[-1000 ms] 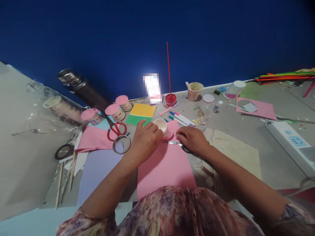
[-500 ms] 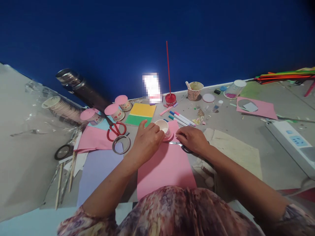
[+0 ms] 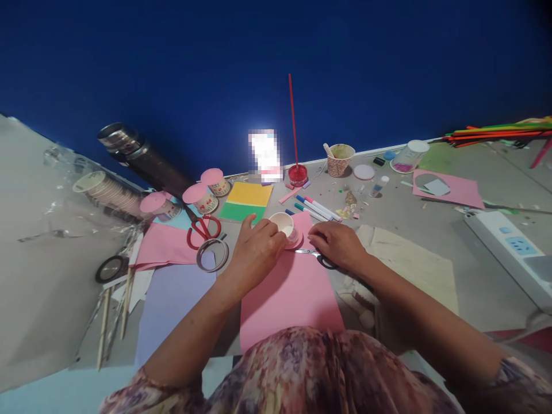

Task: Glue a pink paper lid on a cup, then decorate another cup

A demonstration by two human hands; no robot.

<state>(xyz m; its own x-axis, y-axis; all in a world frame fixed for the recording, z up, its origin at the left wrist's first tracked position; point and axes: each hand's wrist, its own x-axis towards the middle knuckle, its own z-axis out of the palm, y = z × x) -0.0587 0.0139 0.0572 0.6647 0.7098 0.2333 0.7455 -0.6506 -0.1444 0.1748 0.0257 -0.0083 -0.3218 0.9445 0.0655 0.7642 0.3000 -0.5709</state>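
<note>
My left hand (image 3: 263, 244) is closed on a small white paper cup (image 3: 282, 223), gripping it by the near left side. The cup tips toward that hand, its opening facing up and left. A round pink paper disc (image 3: 296, 240) sits at the cup's base, over a large pink sheet (image 3: 287, 299). Just right of the cup, my right hand (image 3: 338, 242) rests low with its fingers curled; whatever is in them is hidden. Small scissors (image 3: 307, 251) with black handles lie beneath and beside that hand, blades pointing at the cup.
At the left stand several cups with pink tops (image 3: 196, 194), a dark flask (image 3: 146, 161), red-handled scissors (image 3: 203, 230) and a tape roll (image 3: 212, 255). Markers (image 3: 319, 208), a red stick in a round base (image 3: 297, 174) and a patterned cup (image 3: 340, 162) lie beyond. A power strip (image 3: 513, 253) is at right.
The cup has tilted a little further left in my left hand, so more of its right side and the pink disc shows. My right hand and the scissors have stayed in place.
</note>
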